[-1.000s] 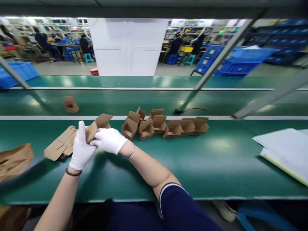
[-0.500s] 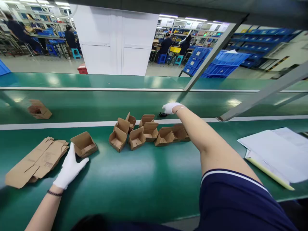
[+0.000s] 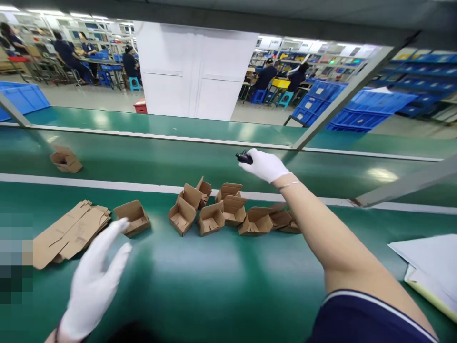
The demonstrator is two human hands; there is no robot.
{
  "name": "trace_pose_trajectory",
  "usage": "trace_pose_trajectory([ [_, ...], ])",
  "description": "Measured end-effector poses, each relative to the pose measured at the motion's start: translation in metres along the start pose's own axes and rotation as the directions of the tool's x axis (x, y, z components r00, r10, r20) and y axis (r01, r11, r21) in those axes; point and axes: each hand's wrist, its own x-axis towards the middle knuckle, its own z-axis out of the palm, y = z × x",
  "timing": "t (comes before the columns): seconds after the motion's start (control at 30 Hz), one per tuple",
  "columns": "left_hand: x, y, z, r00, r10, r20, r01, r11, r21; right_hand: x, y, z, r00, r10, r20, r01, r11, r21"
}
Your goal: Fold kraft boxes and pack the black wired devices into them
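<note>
In a white glove, my right hand (image 3: 266, 165) reaches out over the far green strip, fingers closed on a small black part (image 3: 244, 157) whose kind I cannot make out. My left hand (image 3: 94, 278), also gloved, hovers with thumb and fingers apart and nothing between them. Just beyond its fingertips stands an open cardboard box (image 3: 133, 220). To the left lies a stack of flattened cardboard boxes (image 3: 71, 233). Several open cardboard boxes (image 3: 211, 220) stand grouped in the middle, some partly hidden behind my right arm.
Another open box (image 3: 66, 161) sits on the far strip at left. White papers (image 3: 432, 262) lie at the right edge. A slanted metal post (image 3: 342, 102) rises beyond my right hand. Blue crates (image 3: 357, 112) and seated people are in the background.
My right hand has lifted the black part from the surface. My left hand has let go of the open box and drawn back toward me. The view has shifted.
</note>
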Motion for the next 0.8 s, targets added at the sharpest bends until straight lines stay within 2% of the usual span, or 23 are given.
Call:
trace_pose_trajectory([
  [0.07, 0.0, 0.034, 0.027, 0.986, -0.082, 0.145, 0.12, 0.954, -0.276, -0.04, -0.045, -0.031, 0.966, -0.036, -0.255, 0.044, 0.999, 0.025],
  [0.13, 0.003, 0.069, 0.054, 0.948, -0.112, 0.296, 0.265, 0.792, -0.55, -0.088, -0.1, -0.049, 0.904, -0.07, -0.422, 0.082, 0.997, 0.011],
  [0.17, 0.005, 0.083, 0.065, 0.941, -0.076, 0.329, 0.285, 0.699, -0.656, -0.111, -0.127, -0.053, 0.879, -0.122, -0.462, 0.137, 0.991, 0.0],
  [0.2, 0.008, 0.093, 0.075, 0.948, -0.041, 0.317, 0.271, 0.631, -0.727, -0.131, -0.153, -0.054, 0.859, -0.192, -0.474, 0.215, 0.977, -0.006],
  [0.23, 0.011, 0.098, 0.081, 0.963, -0.039, 0.267, 0.236, 0.601, -0.764, -0.149, -0.177, -0.053, 0.844, -0.255, -0.472, 0.289, 0.957, -0.001],
  [0.27, 0.015, 0.099, 0.085, 0.975, -0.079, 0.206, 0.213, 0.58, -0.786, -0.163, -0.196, -0.05, 0.833, -0.311, -0.457, 0.358, 0.934, 0.016],
  [0.33, 0.022, 0.086, 0.084, 0.98, -0.163, 0.118, 0.189, 0.548, -0.815, -0.18, -0.224, -0.041, 0.824, -0.389, -0.412, 0.46, 0.884, 0.085],
  [0.4, 0.025, 0.064, 0.073, 0.975, -0.196, 0.101, 0.186, 0.486, -0.854, -0.185, -0.237, -0.032, 0.81, -0.46, -0.362, 0.541, 0.825, 0.161],
  [0.47, 0.026, 0.041, 0.056, 0.979, -0.176, 0.107, 0.169, 0.39, -0.905, -0.185, -0.241, -0.028, 0.78, -0.538, -0.319, 0.609, 0.769, 0.194],
  [0.53, 0.023, 0.024, 0.038, 0.982, -0.15, 0.115, 0.155, 0.294, -0.943, -0.183, -0.239, -0.029, 0.75, -0.598, -0.284, 0.654, 0.735, 0.179],
  [0.6, 0.02, 0.011, 0.023, 0.984, -0.109, 0.143, 0.166, 0.246, -0.955, -0.181, -0.236, -0.038, 0.728, -0.629, -0.273, 0.677, 0.723, 0.137],
  [0.7, 0.016, -0.003, 0.01, 0.969, -0.042, 0.242, 0.243, 0.299, -0.923, -0.179, -0.231, -0.06, 0.713, -0.612, -0.343, 0.675, 0.731, 0.101],
  [0.8, 0.011, -0.015, 0.005, 0.926, 0.038, 0.376, 0.329, 0.404, -0.854, -0.175, -0.234, -0.081, 0.732, -0.544, -0.411, 0.645, 0.747, 0.159],
])
